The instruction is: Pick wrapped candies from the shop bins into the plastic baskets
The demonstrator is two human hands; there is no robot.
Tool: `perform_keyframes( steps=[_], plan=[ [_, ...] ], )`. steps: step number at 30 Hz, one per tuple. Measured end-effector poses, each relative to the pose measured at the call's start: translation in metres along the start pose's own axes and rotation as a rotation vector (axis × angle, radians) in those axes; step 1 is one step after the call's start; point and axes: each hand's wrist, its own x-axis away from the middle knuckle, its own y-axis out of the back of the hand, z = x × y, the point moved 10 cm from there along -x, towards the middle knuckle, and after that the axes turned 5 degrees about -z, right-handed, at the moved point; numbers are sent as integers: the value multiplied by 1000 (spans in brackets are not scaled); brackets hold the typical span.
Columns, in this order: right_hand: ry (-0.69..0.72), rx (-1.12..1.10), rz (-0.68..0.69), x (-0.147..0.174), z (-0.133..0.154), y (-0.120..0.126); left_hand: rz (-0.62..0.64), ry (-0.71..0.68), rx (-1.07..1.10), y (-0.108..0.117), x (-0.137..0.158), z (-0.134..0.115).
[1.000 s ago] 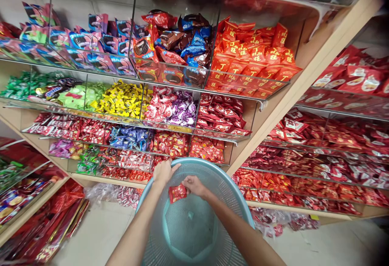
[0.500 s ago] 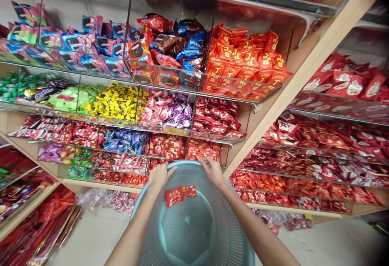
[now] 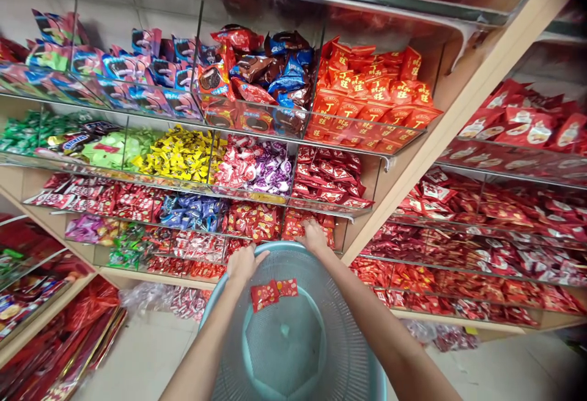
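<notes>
A teal plastic basket with a ribbed, mesh-like wall stands tilted in front of me, its far rim against the lower shelves. Two small red candy packets lie inside it, on its far wall near the bottom. My left hand is closed over the far left of the rim, thumb on the inner side. Just beyond the rim, my right hand reaches to a compartment of red packets with yellow spots. Its fingers are bent over them and its thumb is apart; I see nothing held, though the fingertips are partly hidden.
Clear-fronted shelves hold orange-red packets, yellow-wrapped sweets and blue-wrapped sweets. A slanted wooden upright separates these from the right-hand shelves of red packets. Plastic bags of sweets lie on the floor under the shelves.
My right hand has moved slightly forward and up, from the basket rim to the red packets behind it. My left hand stays on the rim. The view has shifted slightly.
</notes>
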Motion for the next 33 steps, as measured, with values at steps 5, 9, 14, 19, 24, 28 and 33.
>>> perform_keyframes(
  steps=[5, 9, 14, 19, 24, 28, 33],
  plan=[
    [-93, -33, 20, -4, -5, -5, 9, 10, 2, 0, 0, 0],
    [-96, -98, -8, -5, -8, -9, 25, 19, 10, 1, 0, 0],
    [-10, -269, -142, 0, -9, 4, 25, 14, 10, 0, 0, 1],
    [61, -464, -296, 21, -2, 40, -5, -5, 6, -1, -1, 1],
    [211, -500, -324, 57, 26, 62, -20, -7, 9, -1, -1, -1],
    [401, -348, -31, 89, 50, 14, -12, 0, 13, 2, 1, -2],
    [507, -12, 260, 113, 51, -55, -9, 1, 11, 2, 3, -2]
  ],
)
